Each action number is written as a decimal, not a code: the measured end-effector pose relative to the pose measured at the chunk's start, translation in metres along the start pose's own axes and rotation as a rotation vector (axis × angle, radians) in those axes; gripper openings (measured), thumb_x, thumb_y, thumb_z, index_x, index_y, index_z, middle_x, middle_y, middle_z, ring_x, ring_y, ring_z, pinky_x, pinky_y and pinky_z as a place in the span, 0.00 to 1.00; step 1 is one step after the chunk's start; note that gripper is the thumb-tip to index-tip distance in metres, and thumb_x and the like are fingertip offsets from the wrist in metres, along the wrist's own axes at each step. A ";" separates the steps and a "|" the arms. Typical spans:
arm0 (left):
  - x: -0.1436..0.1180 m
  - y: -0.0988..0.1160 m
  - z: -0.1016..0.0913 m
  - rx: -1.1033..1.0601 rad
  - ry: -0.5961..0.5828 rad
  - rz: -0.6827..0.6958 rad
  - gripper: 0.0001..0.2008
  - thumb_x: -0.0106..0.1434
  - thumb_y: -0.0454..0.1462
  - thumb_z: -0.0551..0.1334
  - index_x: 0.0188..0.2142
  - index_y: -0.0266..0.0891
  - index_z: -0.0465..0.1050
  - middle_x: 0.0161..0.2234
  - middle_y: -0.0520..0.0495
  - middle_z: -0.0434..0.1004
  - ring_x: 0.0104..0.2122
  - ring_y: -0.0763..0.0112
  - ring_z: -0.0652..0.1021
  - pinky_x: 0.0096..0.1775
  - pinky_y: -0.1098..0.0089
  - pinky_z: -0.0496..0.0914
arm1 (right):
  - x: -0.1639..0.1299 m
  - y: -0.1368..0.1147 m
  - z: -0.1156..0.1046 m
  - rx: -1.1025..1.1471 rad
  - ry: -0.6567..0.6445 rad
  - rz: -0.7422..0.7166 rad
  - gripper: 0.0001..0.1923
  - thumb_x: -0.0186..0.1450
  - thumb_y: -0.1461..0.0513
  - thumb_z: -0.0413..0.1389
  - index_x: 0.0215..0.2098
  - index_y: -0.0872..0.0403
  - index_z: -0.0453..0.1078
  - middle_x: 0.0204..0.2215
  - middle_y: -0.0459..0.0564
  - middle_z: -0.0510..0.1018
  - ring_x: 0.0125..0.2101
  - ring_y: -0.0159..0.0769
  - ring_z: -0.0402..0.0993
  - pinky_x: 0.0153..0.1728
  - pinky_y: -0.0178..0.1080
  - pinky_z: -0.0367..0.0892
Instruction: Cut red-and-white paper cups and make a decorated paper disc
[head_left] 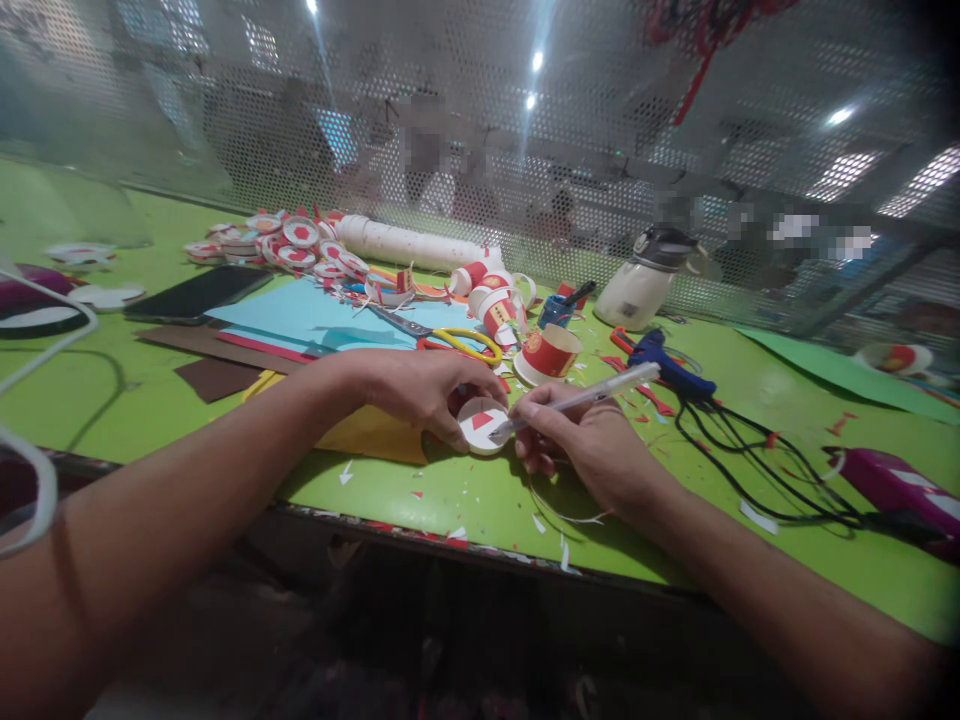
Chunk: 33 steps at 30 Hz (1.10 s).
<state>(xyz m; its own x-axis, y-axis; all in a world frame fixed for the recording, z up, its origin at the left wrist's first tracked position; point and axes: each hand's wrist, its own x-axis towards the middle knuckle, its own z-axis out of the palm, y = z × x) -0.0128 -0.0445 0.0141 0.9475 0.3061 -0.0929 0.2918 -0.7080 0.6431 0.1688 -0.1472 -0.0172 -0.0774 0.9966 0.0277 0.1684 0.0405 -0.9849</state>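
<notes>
My left hand (424, 390) is closed on the edge of a small white paper disc (495, 437), which has a red patch on its face. It looks like the base of a cut paper cup. Between the fingers of my right hand (577, 435) is a pen (600, 388) with a clear barrel, its tip at the disc's face. Just behind the disc stands a cut red-and-white paper cup (551, 352). Scissors (457, 340) with yellow and orange handles lie beyond my left hand, on the blue paper (300, 318).
Many red-and-white discs (300, 235) are heaped at the back left, beside a white roll of stacked cups (409, 242). A phone (199, 293) lies left. A white jug (637, 285), a blue glue gun (667, 362) with black cord and a purple device (896, 490) stand or lie right.
</notes>
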 end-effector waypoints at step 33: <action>-0.001 -0.001 0.000 0.017 0.003 0.011 0.23 0.50 0.36 0.65 0.47 0.37 0.68 0.38 0.48 0.72 0.35 0.71 0.72 0.35 0.73 0.66 | 0.000 0.000 0.000 -0.021 0.013 0.010 0.11 0.60 0.54 0.57 0.28 0.53 0.66 0.17 0.42 0.73 0.15 0.26 0.66 0.17 0.31 0.60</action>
<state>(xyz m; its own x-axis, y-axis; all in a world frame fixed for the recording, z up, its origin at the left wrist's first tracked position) -0.0137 -0.0440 0.0139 0.9503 0.3000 -0.0837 0.2836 -0.7224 0.6307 0.1683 -0.1475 -0.0168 -0.0629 0.9978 0.0208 0.1894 0.0324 -0.9814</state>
